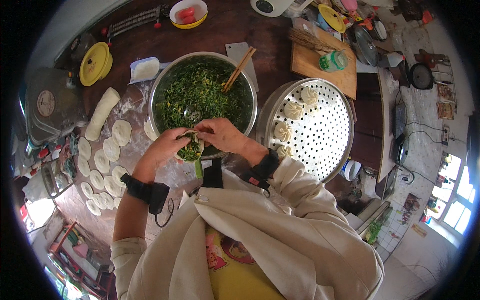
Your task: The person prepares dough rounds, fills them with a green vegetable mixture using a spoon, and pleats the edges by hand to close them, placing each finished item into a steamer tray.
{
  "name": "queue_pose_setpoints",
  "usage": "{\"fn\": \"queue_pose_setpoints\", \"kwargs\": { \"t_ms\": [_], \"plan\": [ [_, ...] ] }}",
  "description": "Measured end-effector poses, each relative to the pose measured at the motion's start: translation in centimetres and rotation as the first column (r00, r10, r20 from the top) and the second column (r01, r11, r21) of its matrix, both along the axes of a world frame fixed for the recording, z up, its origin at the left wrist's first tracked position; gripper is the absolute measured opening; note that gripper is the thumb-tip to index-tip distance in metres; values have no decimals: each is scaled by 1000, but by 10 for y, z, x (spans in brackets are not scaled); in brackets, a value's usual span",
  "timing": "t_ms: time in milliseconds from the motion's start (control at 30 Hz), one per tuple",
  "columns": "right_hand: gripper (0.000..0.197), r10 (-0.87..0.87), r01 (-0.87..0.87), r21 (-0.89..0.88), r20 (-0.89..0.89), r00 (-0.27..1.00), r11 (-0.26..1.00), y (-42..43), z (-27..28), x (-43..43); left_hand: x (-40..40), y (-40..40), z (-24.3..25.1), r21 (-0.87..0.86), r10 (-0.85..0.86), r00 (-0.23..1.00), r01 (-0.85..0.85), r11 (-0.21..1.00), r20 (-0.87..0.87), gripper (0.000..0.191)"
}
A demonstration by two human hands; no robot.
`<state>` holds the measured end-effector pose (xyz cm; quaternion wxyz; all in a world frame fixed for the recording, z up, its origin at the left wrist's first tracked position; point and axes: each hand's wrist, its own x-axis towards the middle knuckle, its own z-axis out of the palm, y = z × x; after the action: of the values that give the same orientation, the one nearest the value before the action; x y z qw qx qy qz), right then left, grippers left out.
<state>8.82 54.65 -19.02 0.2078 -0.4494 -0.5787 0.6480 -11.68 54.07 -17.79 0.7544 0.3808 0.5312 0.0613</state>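
Observation:
My left hand [165, 144] cups a round dough wrapper [201, 144] heaped with chopped green filling [189, 150]. At the wrapper's far edge, the fingers of my right hand [221, 135] pinch the dough. Both hands are over the near rim of a large steel bowl [254, 108] of chopped greens with yellow bits [198, 90]. A metal spoon [193, 113] lies in the greens, its green handle [198, 168] showing below my hands. Wooden chopsticks [240, 69] lean on the bowl's right side. To the right, several pleated buns [294, 110] sit on a perforated steamer tray [318, 146].
Several flattened dough rounds [102, 161] and a dough log [102, 113] lie on the floured table at left. A scoop of white powder [145, 70] and a yellow lidded container [96, 63] stand behind. A glass jar [333, 61] rests on a wooden board [311, 63] at the back right.

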Motion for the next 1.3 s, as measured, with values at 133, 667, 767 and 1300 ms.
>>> {"fn": "queue_pose_setpoints", "kwargs": {
  "t_ms": [133, 667, 767, 1300],
  "plan": [
    [15, -158, 123, -261, -116, 981, 957, -1, 7, 5, 0, -7, 5, 142, 187, 982, -191, 971, 39, 36],
    [16, -91, 62, 417, 49, 995, 907, -22, 9, -2, 13, -34, 3, 174, 380, 923, -364, 915, -67, 21],
    [14, -128, 97, 298, 87, 988, 950, -23, 9, -6, 15, -26, 5, 276, 241, 955, -188, 943, -172, 22],
    [12, -201, 169, 498, 11, 980, 851, -9, 6, 6, 22, 18, 10, 145, 49, 987, -27, 989, -155, 25]
  ]
}}
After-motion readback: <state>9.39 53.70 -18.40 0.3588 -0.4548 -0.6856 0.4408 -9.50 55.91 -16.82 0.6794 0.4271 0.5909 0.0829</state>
